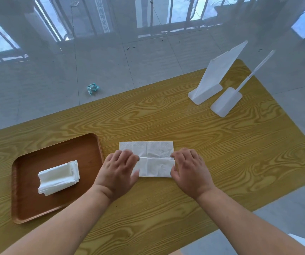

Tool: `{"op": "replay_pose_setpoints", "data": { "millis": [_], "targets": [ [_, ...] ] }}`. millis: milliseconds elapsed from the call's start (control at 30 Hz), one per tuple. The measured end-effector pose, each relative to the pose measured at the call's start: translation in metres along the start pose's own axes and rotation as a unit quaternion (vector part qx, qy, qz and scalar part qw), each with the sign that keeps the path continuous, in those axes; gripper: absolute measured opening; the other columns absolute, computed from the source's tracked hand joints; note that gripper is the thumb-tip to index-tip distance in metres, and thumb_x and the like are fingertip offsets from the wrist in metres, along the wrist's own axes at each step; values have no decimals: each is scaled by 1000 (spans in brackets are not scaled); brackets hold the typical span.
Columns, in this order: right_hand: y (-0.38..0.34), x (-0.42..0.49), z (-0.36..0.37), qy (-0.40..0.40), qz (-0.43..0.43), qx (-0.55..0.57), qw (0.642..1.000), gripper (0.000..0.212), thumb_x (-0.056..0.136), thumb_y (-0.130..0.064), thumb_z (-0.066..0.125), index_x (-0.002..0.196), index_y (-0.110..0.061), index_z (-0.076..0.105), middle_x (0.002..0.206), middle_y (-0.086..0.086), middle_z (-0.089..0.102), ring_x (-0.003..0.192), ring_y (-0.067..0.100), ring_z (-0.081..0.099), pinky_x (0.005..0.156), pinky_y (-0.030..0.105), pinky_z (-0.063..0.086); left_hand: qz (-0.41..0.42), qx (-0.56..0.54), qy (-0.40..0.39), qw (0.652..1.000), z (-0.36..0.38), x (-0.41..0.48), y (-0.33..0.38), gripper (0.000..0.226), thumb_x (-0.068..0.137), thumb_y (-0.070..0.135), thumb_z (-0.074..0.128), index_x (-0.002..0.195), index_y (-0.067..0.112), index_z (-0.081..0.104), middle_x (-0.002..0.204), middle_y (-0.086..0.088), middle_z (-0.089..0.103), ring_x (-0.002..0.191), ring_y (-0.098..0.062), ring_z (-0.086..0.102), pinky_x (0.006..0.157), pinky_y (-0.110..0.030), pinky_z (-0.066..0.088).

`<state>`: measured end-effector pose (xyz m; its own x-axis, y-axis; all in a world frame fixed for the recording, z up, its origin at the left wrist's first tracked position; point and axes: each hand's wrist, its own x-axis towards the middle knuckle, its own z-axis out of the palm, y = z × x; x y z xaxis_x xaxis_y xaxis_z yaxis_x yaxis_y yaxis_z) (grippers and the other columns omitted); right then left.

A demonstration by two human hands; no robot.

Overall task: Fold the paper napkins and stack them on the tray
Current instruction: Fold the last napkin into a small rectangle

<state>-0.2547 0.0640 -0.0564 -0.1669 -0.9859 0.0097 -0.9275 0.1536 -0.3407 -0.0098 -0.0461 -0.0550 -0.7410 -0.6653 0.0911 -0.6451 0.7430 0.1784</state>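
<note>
Head view: on the table, the tray at 8 o'clock carries the folded stack. Toward 6 o'clock a half-folded napkin is pressed flat by the left hand and right hand, each grip released. Creasing is judged under way; another fold is called for next.

Napkin ends covered, fingertips smeared
The left hand hides the left end of the napkin and the right hand its right end; the left fingertips are blurred, so whether either hand pinches the paper or only presses it cannot be told. Both forearms and the near side of the table run off the bottom edge. The layers of the stack are too fine to count, the print on the thin stand is too small to read, the crumpled scrap on the floor is too small to identify, and the frame corner cuts off a white object
</note>
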Motion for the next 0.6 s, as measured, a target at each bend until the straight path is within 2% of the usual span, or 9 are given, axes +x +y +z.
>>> {"op": "replay_pose_setpoints", "data": {
  "millis": [33,100,200,267,367,467,533,600],
  "targets": [
    [0,-1,0,-21,-40,-10,999,30,85,-25,68,114,-19,63,106,-1,63,99,23,57,89,40,53,36,3,-1,999,1,-1,-1,32,81,34,78,104,16,65,103,-3,62,89,-26,61,77,-45,57],
    [-2,-1,3,-91,-97,-25,991,31,89,-33,62,118,-21,63,108,-2,61,101,20,56,92,38,51,70,2,-52,996,1,-2,-3,29,85,41,73,104,19,67,103,1,64,91,-22,62,78,-41,58],
    [-7,-1,11,-176,-112,-50,977,38,93,-44,58,125,-24,59,119,-2,58,110,20,53,99,36,48,78,28,-145,986,2,-2,-5,40,87,51,69,114,21,70,114,2,67,102,-20,65,88,-38,59],
    [-10,1,14,-170,-111,-54,978,29,94,-39,58,118,-23,61,116,-2,58,106,20,53,95,37,50,84,39,-164,982,3,-2,-7,43,88,53,67,119,22,71,120,1,68,107,-20,65,92,-39,58],
    [-15,7,16,-141,-106,-61,982,8,94,-26,59,97,-21,63,98,0,59,92,22,55,84,38,53,86,37,-167,982,2,-2,-7,48,88,55,67,122,21,70,122,1,68,107,-21,65,90,-39,58],
    [-17,11,18,-143,-99,-45,984,7,93,-26,56,93,-21,61,96,-1,59,91,21,53,84,35,49,78,14,-170,982,0,0,-3,60,84,59,70,129,19,67,130,-2,66,113,-24,65,92,-41,57],
    [-19,12,15,-148,-92,-19,984,10,92,-29,50,92,-22,58,93,-4,57,88,18,50,82,32,46,79,11,-198,977,1,3,0,67,88,62,62,141,21,57,145,-1,57,127,-24,57,105,-40,49],
    [-21,13,8,-148,-77,24,986,10,90,-29,46,87,-23,53,85,-7,55,79,15,47,76,32,45,79,7,-222,972,2,6,3,69,89,63,56,145,25,50,150,2,52,133,-23,52,111,-39,42]
  ]
}}
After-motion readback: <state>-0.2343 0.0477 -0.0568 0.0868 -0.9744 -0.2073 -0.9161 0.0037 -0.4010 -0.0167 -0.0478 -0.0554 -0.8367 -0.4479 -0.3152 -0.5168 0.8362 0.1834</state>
